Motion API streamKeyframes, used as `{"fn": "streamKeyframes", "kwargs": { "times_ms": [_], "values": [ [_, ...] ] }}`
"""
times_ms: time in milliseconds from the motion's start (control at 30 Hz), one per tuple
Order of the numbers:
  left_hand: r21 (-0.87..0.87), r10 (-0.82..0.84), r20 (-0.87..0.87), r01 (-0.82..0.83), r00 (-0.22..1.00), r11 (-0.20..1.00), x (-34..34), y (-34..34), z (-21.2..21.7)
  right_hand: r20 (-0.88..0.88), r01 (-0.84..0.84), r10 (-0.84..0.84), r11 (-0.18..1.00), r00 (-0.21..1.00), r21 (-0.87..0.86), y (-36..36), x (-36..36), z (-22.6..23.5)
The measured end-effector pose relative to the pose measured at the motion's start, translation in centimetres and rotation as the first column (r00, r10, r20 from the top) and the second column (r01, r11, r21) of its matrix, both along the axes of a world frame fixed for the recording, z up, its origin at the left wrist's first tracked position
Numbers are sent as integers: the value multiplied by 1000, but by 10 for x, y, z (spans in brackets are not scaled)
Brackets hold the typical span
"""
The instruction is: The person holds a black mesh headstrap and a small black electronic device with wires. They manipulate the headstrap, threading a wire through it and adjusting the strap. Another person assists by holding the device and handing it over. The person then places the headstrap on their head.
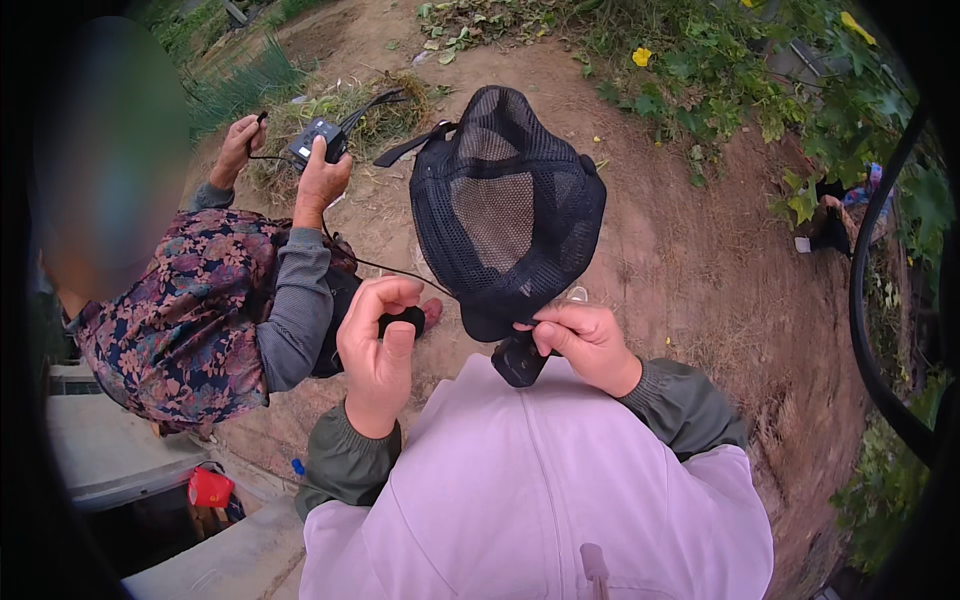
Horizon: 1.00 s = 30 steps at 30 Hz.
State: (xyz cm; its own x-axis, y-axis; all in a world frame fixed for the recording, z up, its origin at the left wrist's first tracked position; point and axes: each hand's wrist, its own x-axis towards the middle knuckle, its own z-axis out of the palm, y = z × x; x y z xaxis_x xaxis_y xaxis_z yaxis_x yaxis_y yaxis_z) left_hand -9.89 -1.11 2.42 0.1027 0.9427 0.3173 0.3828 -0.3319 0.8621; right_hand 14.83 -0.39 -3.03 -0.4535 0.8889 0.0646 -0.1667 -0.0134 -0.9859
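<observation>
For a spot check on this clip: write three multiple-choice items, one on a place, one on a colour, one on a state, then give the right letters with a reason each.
1. Where is the black mesh cap?
A. on the dirt ground
B. held up in front of the person's chest
C. on the concrete ledge

2. What colour is the small cup by the concrete ledge?
A. red
B. white
C. green

3. How is the left hand?
A. flat and open
B. hanging free
C. closed on a small black clip

Key: 1 B, the right hand pinches the cap's lower edge in the air. 2 A, the cup is plainly red. 3 C, its fingers wrap the clip on a thin cable.
</observation>
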Motion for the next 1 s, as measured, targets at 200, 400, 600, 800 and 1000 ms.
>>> {"fn": "streamKeyframes", "kwargs": {
  "times_ms": [200,400,600,800,1000],
  "values": [
    [-98,-48,639,143,767,985,51,12,-4,21,16,-17,998,1000,59,0,-23,-5],
    [-15,51,588,-52,807,999,63,15,-4,93,34,-43,995,995,97,-4,-16,-12],
    [7,-23,483,22,875,1000,69,11,-13,-18,115,-115,992,993,51,-7,-23,-14],
    [-19,-195,595,257,780,966,61,12,0,47,109,-110,994,993,16,-5,-23,-28],
    [-74,-51,898,265,436,961,62,27,17,149,85,-92,995,984,50,-2,-24,-50]
  ]
}}
